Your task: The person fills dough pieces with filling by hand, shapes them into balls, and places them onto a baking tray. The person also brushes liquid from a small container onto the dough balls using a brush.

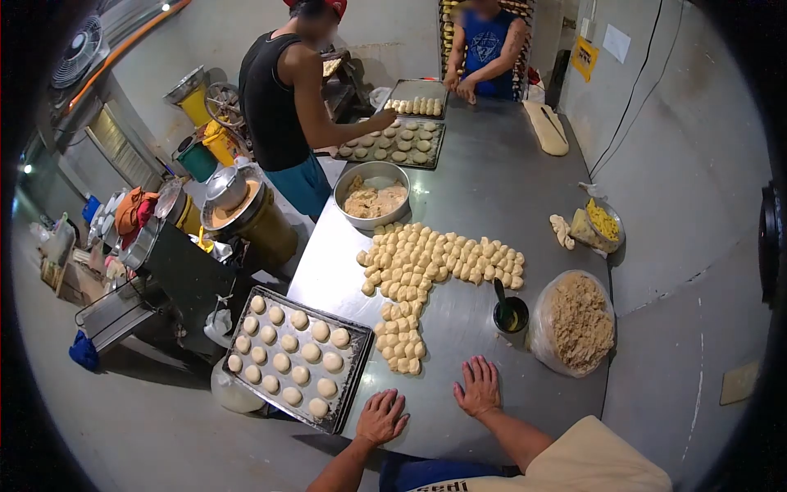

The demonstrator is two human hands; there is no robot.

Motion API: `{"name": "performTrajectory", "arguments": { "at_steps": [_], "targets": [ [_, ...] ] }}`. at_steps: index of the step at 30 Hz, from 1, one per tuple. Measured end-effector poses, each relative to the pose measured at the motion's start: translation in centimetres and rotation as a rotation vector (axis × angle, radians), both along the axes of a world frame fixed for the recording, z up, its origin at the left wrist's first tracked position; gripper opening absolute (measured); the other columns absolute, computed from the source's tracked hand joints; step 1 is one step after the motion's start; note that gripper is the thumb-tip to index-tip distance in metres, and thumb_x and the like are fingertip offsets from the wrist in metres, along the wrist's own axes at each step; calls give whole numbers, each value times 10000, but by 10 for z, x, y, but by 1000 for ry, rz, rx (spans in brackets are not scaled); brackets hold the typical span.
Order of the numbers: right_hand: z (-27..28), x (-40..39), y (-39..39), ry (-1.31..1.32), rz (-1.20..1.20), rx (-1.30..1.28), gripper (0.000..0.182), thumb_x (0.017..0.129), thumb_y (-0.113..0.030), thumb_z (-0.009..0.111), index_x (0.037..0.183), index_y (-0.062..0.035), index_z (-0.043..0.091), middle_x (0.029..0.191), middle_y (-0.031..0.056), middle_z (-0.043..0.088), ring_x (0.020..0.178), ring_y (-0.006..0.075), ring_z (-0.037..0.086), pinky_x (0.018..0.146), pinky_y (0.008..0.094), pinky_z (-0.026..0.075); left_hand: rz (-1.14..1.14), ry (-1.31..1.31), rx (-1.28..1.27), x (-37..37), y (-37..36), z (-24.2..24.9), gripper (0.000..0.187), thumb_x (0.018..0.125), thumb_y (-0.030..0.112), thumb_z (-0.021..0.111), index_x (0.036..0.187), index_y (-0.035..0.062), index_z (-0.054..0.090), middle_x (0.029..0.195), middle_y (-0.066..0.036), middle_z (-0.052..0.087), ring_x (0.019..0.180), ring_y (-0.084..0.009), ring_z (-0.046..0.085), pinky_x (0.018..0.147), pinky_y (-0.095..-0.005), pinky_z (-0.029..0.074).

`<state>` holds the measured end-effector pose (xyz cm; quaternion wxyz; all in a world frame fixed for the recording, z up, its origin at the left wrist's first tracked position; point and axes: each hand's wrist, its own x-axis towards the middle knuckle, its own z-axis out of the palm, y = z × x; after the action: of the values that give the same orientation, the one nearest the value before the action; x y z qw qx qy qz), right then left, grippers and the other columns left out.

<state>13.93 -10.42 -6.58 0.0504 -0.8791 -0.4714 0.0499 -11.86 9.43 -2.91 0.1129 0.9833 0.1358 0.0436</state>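
Note:
My left hand (382, 416) rests on the metal table (459, 328) near its front edge, fingers spread. It holds nothing and lies just right of a dark baking tray (356, 379) with rows of round dough balls (281, 362). Farther right, my right hand (478, 387) is also laid on the tabletop, palm down and fingers apart. Beyond both hands spreads a cluster of small dough pieces (410, 261), with a strip of them reaching toward my left hand. A dark cup (510, 316) with a green-handled tool stands past my right hand.
A large tub of crumbly mixture (578, 316) stands at right, below a bowl of yellow pieces (602, 223). A round pan (369, 220) holds filling. One person (279, 98) reaches over a filled tray (438, 152); another person (489, 49) stands at the far end near a dough slab (545, 129).

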Motion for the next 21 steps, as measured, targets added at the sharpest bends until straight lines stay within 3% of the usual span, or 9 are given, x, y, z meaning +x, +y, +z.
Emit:
{"name": "performTrajectory", "arguments": {
  "at_steps": [11, 14, 17, 21],
  "targets": [
    [-1, 0, 1, 13, -2, 20, 727, 1089, -531, 479, 1633, -50, 511, 1706, 206, 444, 1647, 374, 293, 1366, 589, 143, -3, -20, -12, -1, 2, -2, 550, 1041, 480, 677, 1449, 111, 660, 1508, -147, 616, 1422, -323, 558, 1227, -491, 424],
    [-2, 0, 1, -46, 18, 111, 696, 1021, -474, 606, 1535, -6, 594, 1626, 241, 500, 1589, 409, 364, 1337, 603, 216, 0, -14, -15, -1, 2, -2, 550, 1040, 477, 683, 1448, 110, 660, 1513, -146, 614, 1420, -325, 559, 1226, -491, 424],
    [-2, 0, 1, -51, 18, 103, 688, 1022, -468, 606, 1530, -5, 595, 1625, 243, 503, 1588, 412, 366, 1335, 607, 216, -1, -11, -10, -1, 2, -2, 550, 1040, 476, 684, 1448, 108, 659, 1516, -147, 613, 1418, -328, 561, 1225, -491, 424],
    [0, 0, 1, 1, 2, 27, 711, 1085, -511, 510, 1609, -32, 530, 1685, 227, 461, 1631, 391, 321, 1360, 601, 167, -4, -20, -6, 0, 2, -1, 554, 1039, 478, 687, 1447, 103, 659, 1517, -148, 611, 1415, -331, 561, 1224, -491, 424]
  ]
}}
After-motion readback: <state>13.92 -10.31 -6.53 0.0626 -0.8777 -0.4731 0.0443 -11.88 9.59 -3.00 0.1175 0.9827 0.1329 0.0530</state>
